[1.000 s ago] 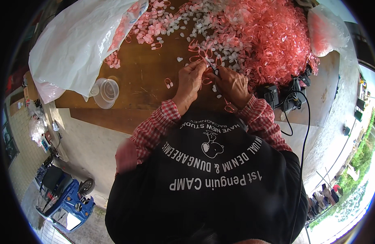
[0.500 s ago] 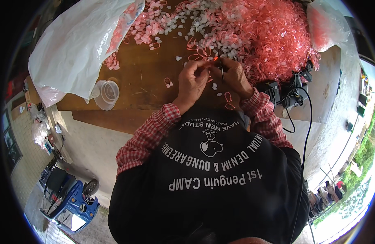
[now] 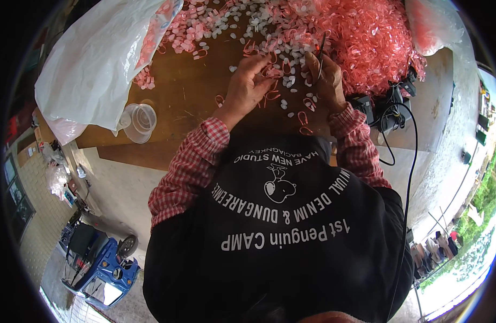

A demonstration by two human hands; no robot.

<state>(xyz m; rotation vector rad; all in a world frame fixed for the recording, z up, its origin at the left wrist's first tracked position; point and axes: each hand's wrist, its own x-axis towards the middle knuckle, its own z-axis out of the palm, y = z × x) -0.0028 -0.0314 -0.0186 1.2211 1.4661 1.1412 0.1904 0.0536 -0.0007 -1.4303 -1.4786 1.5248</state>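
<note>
My left hand (image 3: 247, 86) is closed, thumb and fingers pinching small pink plastic loops (image 3: 273, 71) above the brown table. To its right, my right hand (image 3: 327, 78) is closed around a slim dark tool (image 3: 321, 46) whose tip points away from me. A small orange-red spot shows beside the tool; its exact kind cannot be made out. Between the hands lie white oval pieces (image 3: 289, 81) and a few pink loops. Just beyond my right hand rises a big heap of pink translucent plastic loops (image 3: 361, 46).
A white plastic bag (image 3: 97, 70) covers the table's left side, with a clear round tub (image 3: 140, 124) near it. Black power adapters (image 3: 388, 110) with a cable sit at the right. Another clear bag (image 3: 433, 27) holds pink pieces. A blue vehicle (image 3: 105, 269) stands behind at the left.
My hands have moved apart: the left slightly left and away from me, the right to the right with the tool. More pink loops now show around my left fingertips.
</note>
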